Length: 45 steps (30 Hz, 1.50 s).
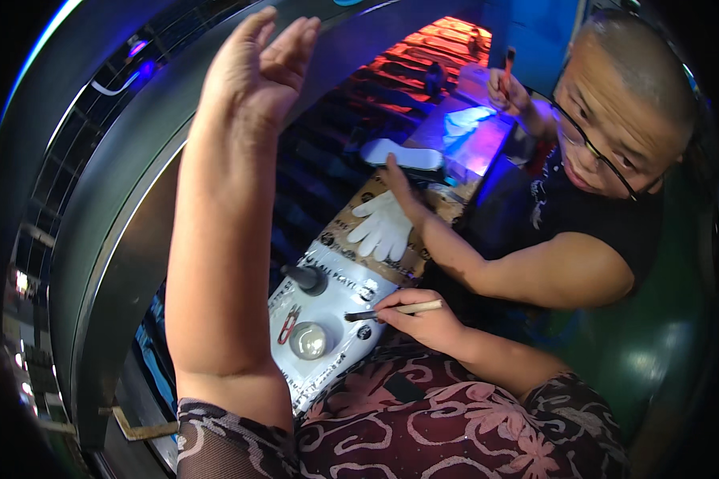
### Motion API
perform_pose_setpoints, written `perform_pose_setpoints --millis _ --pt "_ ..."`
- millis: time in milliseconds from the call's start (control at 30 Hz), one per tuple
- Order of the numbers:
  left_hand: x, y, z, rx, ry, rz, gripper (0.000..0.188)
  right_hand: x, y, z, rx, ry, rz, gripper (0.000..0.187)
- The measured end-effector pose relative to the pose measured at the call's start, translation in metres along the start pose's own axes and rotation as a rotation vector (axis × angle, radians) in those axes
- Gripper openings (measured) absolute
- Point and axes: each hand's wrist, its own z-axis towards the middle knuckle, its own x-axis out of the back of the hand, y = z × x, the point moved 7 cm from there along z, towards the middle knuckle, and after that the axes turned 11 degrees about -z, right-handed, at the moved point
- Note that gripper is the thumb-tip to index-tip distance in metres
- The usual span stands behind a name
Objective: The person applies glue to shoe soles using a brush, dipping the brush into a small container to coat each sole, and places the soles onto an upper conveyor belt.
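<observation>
My left hand (268, 76) is raised high over the dark curved housing, its fingers loosely bent and apart, with nothing seen in it. Low in front of my lap, my right hand (427, 326) is closed around the pale wooden handle of a brush (417, 306). The brush's dark bristles point left over the plastic-covered work surface (347, 281). Left of the bristles stands a small round cup (308, 343) holding a clear or whitish liquid. Small red-handled snips (288, 326) lie beside the cup, and a dark grey tapered bottle (305, 279) is just beyond them.
A white glove (382, 227) lies on cardboard farther back. On the right, a co-worker (583, 215) holds a white-soled shoe (402, 156) and a red-handled brush (509, 68). A curved dark machine housing (124, 215) runs along my left, beside slats lit orange (451, 48).
</observation>
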Motion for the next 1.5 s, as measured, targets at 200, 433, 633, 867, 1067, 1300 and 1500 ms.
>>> perform_pose_setpoints --millis 200,433,633,867,1067,1300,1500 --pt "0.041 -0.043 -0.076 0.072 -0.212 0.347 0.055 0.028 0.027 0.009 0.059 0.099 -0.047 0.013" --pt "0.306 0.048 -0.287 0.246 0.539 1.051 0.045 -0.011 0.033 0.018 -0.030 -0.095 0.249 0.023" --pt "0.420 0.077 -0.460 0.265 0.627 2.063 0.058 -0.031 0.040 0.019 -0.059 -0.123 0.234 0.024" --pt "0.419 0.058 -0.468 0.477 0.766 2.039 0.035 -0.055 0.043 0.017 -0.136 -0.183 0.285 0.024" --pt "0.421 0.052 -0.464 0.531 0.670 2.140 0.022 -0.057 0.045 0.016 -0.101 -0.126 0.171 0.022" --pt "0.412 0.046 -0.458 0.622 0.638 2.187 0.024 -0.062 0.047 0.018 -0.131 -0.159 0.204 0.022" --pt "0.410 0.046 -0.457 0.604 0.634 2.202 0.026 -0.061 0.053 0.019 -0.144 -0.162 0.215 0.022"
